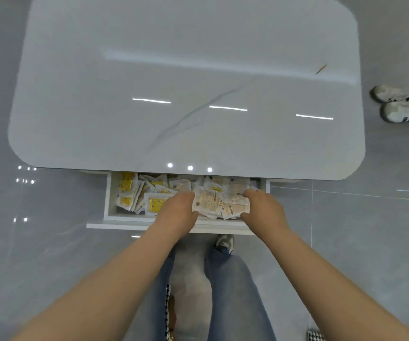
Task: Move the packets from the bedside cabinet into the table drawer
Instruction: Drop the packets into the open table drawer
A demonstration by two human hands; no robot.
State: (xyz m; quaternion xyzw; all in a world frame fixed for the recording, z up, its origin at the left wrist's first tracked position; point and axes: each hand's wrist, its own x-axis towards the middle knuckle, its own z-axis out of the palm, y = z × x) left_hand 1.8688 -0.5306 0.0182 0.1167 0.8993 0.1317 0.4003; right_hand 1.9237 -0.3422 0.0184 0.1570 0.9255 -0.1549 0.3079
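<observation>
Looking down into a white drawer (108, 200), pulled out from under a glossy white table (174, 70). Reaching into the drawer's right half with both hands. Gripping a bundle of pale packets (219, 203) from either side: left hand (179, 210) at the end nearer the drawer's middle, fingers curled down round the edge; right hand (262, 207) at the end nearer the drawer's right wall, fingers curled over the top, thumb probably beneath, hidden from view. Holding the bundle low inside the drawer, over loose packets.

Across the drawer's left half, yellow-printed packets (129, 193), some on edge, some flat.

Just in front of the drawer, blue jeans (233, 291) and one shoe (224, 243) by its front panel. Well beyond the drawer's right end, on grey floor (38, 242), a pair of white sneakers (405, 107).
</observation>
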